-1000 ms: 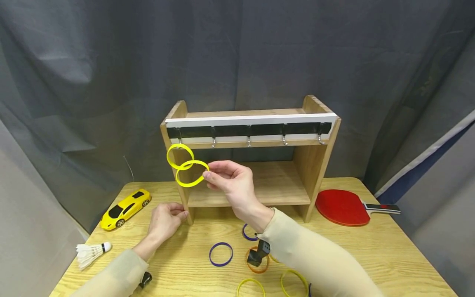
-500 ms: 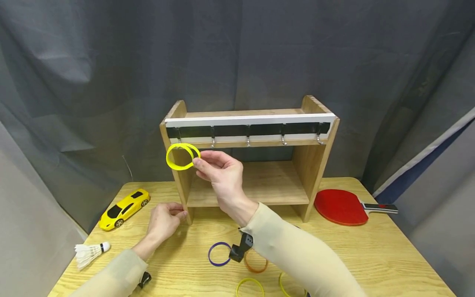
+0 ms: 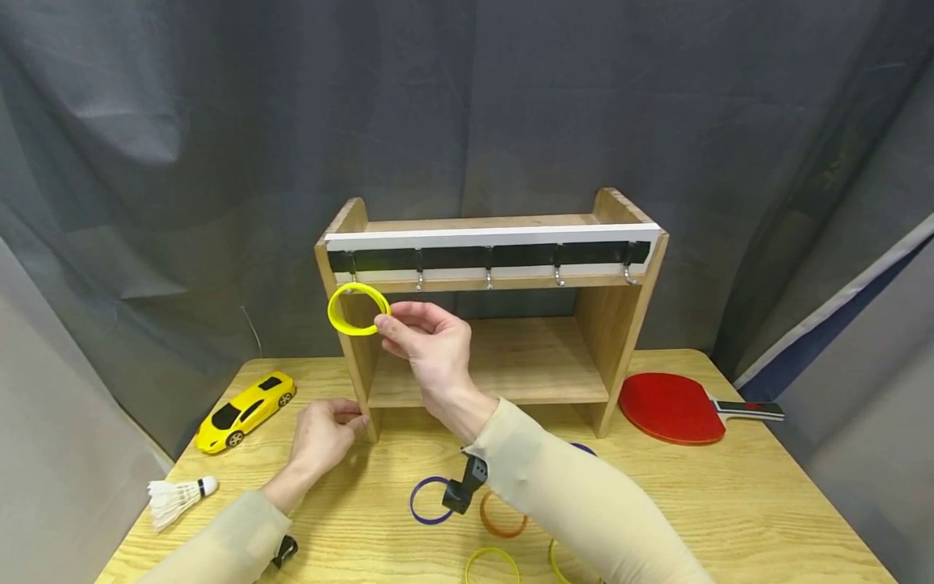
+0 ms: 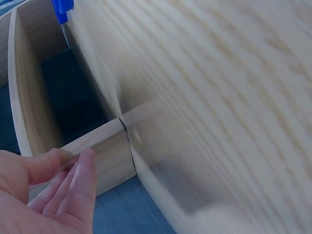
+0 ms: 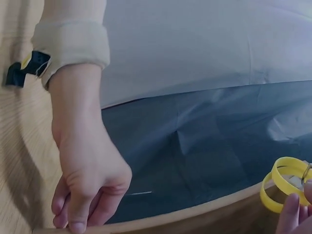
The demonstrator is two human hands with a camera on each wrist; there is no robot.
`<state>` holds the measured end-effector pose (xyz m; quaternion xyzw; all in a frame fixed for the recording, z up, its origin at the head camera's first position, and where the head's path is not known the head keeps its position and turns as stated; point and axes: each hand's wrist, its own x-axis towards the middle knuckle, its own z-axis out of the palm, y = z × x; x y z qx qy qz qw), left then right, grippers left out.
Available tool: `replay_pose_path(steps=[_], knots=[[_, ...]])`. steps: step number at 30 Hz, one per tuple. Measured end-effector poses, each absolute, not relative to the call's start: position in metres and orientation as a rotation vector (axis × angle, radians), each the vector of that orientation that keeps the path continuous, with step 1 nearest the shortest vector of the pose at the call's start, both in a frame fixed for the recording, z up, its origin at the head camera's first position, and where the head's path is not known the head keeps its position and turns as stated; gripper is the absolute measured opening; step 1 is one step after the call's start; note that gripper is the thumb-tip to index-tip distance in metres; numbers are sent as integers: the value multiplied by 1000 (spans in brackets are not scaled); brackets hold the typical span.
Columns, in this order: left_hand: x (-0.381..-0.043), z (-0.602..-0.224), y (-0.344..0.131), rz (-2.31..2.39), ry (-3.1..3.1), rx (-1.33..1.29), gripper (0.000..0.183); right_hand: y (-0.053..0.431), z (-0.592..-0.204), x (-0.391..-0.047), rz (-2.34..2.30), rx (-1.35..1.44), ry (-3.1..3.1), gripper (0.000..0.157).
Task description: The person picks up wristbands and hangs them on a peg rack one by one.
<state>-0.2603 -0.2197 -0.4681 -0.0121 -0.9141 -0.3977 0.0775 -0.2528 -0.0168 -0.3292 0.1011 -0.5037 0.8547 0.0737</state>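
My right hand (image 3: 436, 350) pinches a thin yellow wristband between thumb and fingers, raised to the leftmost hook (image 3: 353, 266) of a wooden rack (image 3: 609, 332). A second yellow wristband hangs at that hook, and the two almost coincide in the head view. In the right wrist view both yellow bands (image 5: 271, 205) show apart, beside the fingertips. My left hand (image 3: 323, 435) grips the lower front edge of the rack's left side panel (image 4: 109, 139), thumb and fingers on either side of the wood.
Several more hooks line the rack's dark strip (image 3: 452, 257). Purple (image 3: 414, 509), orange (image 3: 503, 534) and yellow bands (image 3: 492, 551) lie on the table in front. A yellow toy car (image 3: 248, 412) and a shuttlecock (image 3: 178, 496) lie left, a red table tennis bat (image 3: 671, 408) right.
My right hand has moved up and left, bringing its yellow band from below the hanging one to nearly line up with it. My left hand stays on the rack.
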Motion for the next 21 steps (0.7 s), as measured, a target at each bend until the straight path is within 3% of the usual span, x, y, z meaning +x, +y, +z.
replay_pose_path(steps=[21], knots=[[-260,-468,-219,-1168,-2735,-29,18,-15,-338,-259,2508,352,-1663,24]])
